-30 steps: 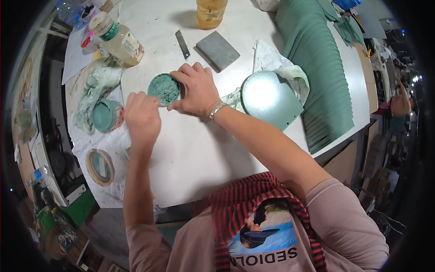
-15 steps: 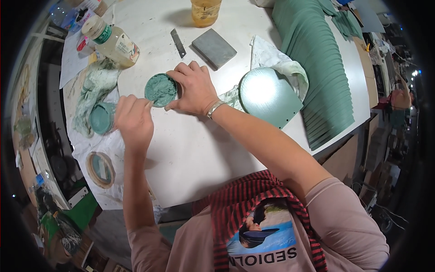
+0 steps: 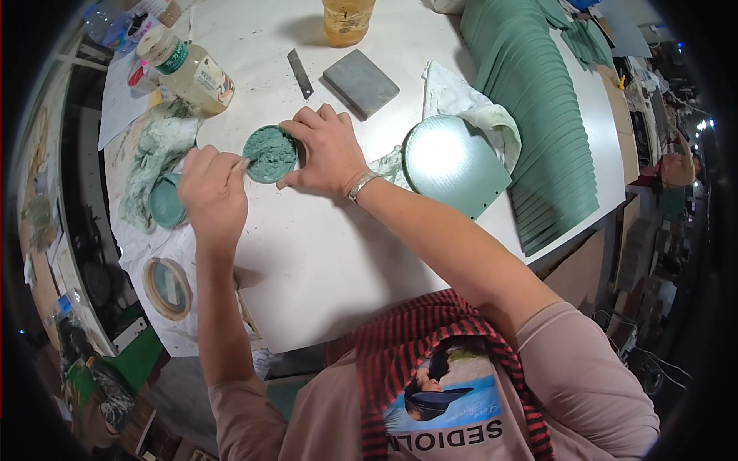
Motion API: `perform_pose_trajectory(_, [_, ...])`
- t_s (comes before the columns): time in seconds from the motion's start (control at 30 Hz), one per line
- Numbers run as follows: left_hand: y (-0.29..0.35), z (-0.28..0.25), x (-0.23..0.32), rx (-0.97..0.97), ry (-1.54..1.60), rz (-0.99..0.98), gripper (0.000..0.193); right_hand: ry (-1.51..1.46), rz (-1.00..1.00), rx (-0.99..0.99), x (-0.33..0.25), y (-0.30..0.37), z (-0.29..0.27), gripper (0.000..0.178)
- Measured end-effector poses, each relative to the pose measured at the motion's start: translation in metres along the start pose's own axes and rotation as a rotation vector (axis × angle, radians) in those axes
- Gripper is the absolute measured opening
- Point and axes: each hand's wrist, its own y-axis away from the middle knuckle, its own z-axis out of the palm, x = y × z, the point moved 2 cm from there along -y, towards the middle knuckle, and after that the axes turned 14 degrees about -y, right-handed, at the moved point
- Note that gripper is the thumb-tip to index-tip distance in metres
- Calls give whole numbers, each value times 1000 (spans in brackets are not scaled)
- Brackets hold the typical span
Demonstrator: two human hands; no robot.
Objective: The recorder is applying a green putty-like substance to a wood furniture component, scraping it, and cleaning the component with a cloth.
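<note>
A small round tub of lumpy green paste (image 3: 270, 154) stands on the table in front of me. My right hand (image 3: 329, 152) grips it from the right side, the thumb at its near edge and the fingers at its far edge. My left hand (image 3: 214, 188) is closed, with its fingertips at the tub's left rim; whatever they pinch is hidden. Partly behind my left hand sits an open green jar (image 3: 167, 201). A round lid with a pale rim (image 3: 167, 288) lies nearer to me on white cloth or paper.
A green-smeared cloth (image 3: 157, 142) and a bottle (image 3: 192, 75) are at the far left. Beyond the tub lie a flat blade (image 3: 300, 75) and a grey block (image 3: 361, 83). An amber cup (image 3: 347, 23), a glossy green panel (image 3: 453, 165) and overlapping green strips (image 3: 538, 131) stand farther right.
My left hand has shifted left along the tub's rim and now covers more of the open jar. The paste's surface looks more broken up. My right hand keeps its grip.
</note>
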Motion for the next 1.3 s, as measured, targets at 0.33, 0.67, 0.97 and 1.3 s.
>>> perform_pose_trajectory(0.33, [-8,-4,10,-48,4,42,9,15,32,-23,-2,-1,-5,72])
perform_pose_trajectory(0.67, [-6,3,3,-36,5,9,10,-4,20,-15,-1,-1,-2,71])
perform_pose_trajectory(0.97, [-4,21,7,-39,-25,50,12,-12,-20,14,0,1,0,71])
perform_pose_trajectory(1.3, [5,7,4,14,26,-71,10,-1,18,-28,-5,2,0,78])
